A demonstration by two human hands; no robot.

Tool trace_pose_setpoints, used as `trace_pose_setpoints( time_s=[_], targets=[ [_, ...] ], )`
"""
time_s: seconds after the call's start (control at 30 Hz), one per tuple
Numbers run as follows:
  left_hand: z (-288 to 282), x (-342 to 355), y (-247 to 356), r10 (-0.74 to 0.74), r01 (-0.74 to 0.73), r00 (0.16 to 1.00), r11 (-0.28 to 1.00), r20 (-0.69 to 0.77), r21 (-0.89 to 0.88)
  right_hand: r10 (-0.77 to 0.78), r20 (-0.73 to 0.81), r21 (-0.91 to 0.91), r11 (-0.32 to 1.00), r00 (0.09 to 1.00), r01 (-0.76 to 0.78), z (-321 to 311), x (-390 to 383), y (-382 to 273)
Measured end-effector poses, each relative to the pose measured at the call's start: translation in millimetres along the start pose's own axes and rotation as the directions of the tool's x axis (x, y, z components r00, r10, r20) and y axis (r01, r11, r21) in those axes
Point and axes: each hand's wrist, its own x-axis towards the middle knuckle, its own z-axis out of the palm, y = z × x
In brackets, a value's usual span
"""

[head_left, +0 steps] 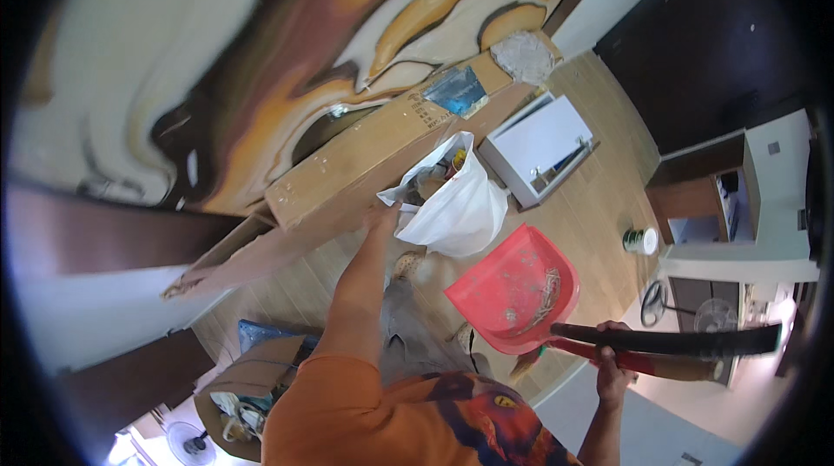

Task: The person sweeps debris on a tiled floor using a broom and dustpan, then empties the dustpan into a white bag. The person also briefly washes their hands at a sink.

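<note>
A white sack (465, 210) stands on the floor with its mouth open and mixed rubbish inside. My left hand (382, 217) is closed on the near rim of that sack. To the right of it, a red dustpan (512, 279) hangs tilted, with grey dust and a clump of straw-like debris in its pan. My right hand (612, 370) grips a dark handle (678, 341) leading to the dustpan, together with a red-and-tan handle below it. Under the pan, orange bristles (525, 365) of what looks like a broom show partly.
A long cardboard box (365, 158) lies along the painted wall. A white drawer-like unit (543, 149) rests beyond the sack. On the right stands a white-and-green tub (641, 241). An open carton (234, 396) with bundled stuff is at lower left.
</note>
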Motion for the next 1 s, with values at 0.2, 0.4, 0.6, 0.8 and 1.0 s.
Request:
trace_pose_setpoints(
  time_s=[0.2,0.4,0.6,0.8,1.0],
  targets=[
    [59.8,35.2,30.1,-0.536,0.794,0.396,0.607,0.746,0.014,0.071,-0.119,-0.042,0.996,0.99,-0.077,38.1,19.1,-19.9],
    [139.0,42.2,-0.4,-0.538,0.651,0.408,0.738,0.738,0.177,0.138,-0.138,0.043,0.99,0.981,-0.134,56.8,36.9,-26.1],
    [96.8,2.9,-16.7,-0.088,0.121,0.859,0.992,0.505,-0.032,0.093,-0.119,0.079,0.993,0.989,-0.084,58.8,53.4,-36.0],
    [-14.7,-11.3,30.0,0.137,-0.018,0.923,0.949,0.36,-0.314,-0.027,-0.114,0.125,0.991,0.993,0.041,40.7,60.9,-46.2],
    [-101.7,-50.4,74.9,0.298,-0.151,0.9,0.899,0.32,-0.412,0.028,-0.08,0.121,0.992,0.996,-0.018,15.7,76.0,-65.8]
  ],
)
